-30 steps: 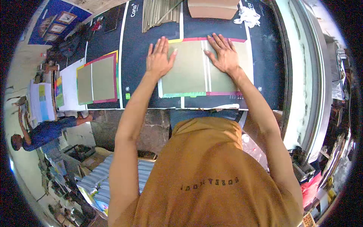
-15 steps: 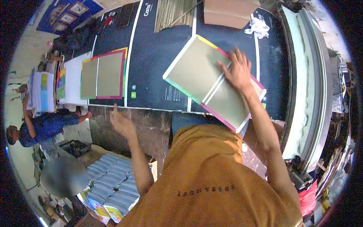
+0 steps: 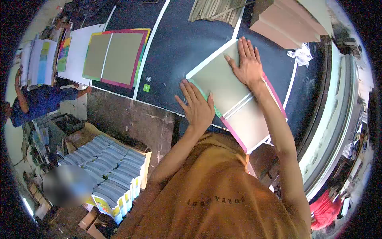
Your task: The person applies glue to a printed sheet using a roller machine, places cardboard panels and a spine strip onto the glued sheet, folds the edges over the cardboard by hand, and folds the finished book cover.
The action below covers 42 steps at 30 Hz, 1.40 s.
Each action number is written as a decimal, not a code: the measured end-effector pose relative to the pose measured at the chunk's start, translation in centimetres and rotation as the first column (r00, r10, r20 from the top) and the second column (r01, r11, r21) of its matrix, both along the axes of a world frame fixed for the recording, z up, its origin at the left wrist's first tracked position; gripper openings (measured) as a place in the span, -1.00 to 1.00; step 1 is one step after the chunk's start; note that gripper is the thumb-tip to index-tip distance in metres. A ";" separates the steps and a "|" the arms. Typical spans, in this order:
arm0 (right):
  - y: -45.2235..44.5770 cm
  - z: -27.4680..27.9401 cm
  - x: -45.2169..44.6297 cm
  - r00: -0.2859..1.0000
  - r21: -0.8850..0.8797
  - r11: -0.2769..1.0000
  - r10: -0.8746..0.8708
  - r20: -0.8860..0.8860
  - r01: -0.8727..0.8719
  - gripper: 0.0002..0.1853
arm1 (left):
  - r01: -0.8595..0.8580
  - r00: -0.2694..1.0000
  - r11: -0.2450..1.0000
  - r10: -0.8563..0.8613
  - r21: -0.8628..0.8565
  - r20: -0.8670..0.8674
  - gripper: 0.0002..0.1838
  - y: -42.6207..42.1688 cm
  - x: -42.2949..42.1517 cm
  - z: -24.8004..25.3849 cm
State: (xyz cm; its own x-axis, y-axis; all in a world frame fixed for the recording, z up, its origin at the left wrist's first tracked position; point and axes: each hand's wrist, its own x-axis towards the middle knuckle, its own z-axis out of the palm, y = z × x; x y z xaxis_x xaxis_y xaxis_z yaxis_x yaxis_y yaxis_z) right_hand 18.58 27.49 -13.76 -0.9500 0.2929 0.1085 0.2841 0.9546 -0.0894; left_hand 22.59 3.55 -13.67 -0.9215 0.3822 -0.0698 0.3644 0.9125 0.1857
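In front of me, tilted on the dark table [image 3: 167, 59], lies a hardcover book case [image 3: 215, 73]. It shows two grey-beige boards with a narrow white-edged spine gap between them, and green, white and magenta turned-in edges. My right hand [image 3: 250, 69] rests flat on the far board, fingers stretched out towards its upper edge. On the green edge at the left, my left hand [image 3: 195, 104] lies with its fingers spread. Further left sits another book case [image 3: 126, 57], inner side up, on a stack of coloured sheets. The near corner of the case in front overhangs the table edge.
Beyond the case are a pile of thin board strips [image 3: 213, 12], cardboard boxes [image 3: 284, 20] and crumpled white plastic [image 3: 301, 54]. A long metal machine part [image 3: 334, 119] borders the right. Stacked books [image 3: 115, 163] stand low at left. A person in blue [image 3: 43, 101] is at far left.
My left hand has come from the left onto the green edge. My right hand has moved up the board and lies flatter. The view has shifted and turned.
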 end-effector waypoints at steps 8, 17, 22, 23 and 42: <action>0.8 0.2 -0.1 0.992 -0.027 0.993 0.115 -0.054 -0.116 -0.11 | 0.122 0.991 0.991 -0.124 0.046 0.046 -0.11 -0.7 -1.4 0.7; 8.2 1.7 -1.3 0.881 -0.199 0.866 0.413 -0.231 -0.458 -0.51 | -0.077 0.995 0.826 0.096 0.559 -0.005 -0.72 -3.8 -5.4 -0.2; 9.2 -0.3 -1.5 0.819 -0.070 0.853 0.469 -0.331 -0.517 -0.56 | -0.135 0.964 0.864 0.227 0.485 -0.137 -0.86 -2.2 -5.9 -0.9; 9.3 -0.3 -1.4 0.826 -0.084 0.856 0.459 -0.329 -0.509 -0.56 | -0.137 0.962 0.859 0.234 0.493 -0.141 -0.87 -2.2 -5.8 -1.0; 8.8 -0.1 -3.8 0.886 -0.220 0.872 0.377 -0.270 -0.438 -0.34 | -0.104 0.958 0.920 0.195 0.377 -0.210 -0.80 -2.2 -5.7 -1.4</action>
State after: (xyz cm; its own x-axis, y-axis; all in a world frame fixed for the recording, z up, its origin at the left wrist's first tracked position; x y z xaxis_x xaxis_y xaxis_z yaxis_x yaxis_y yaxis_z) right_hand 14.75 36.30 -13.83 -0.9533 -0.0686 0.2940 -0.1797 0.9114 -0.3702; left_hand 16.85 1.36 -15.10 -0.9414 0.1962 0.2743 0.3035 0.8476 0.4353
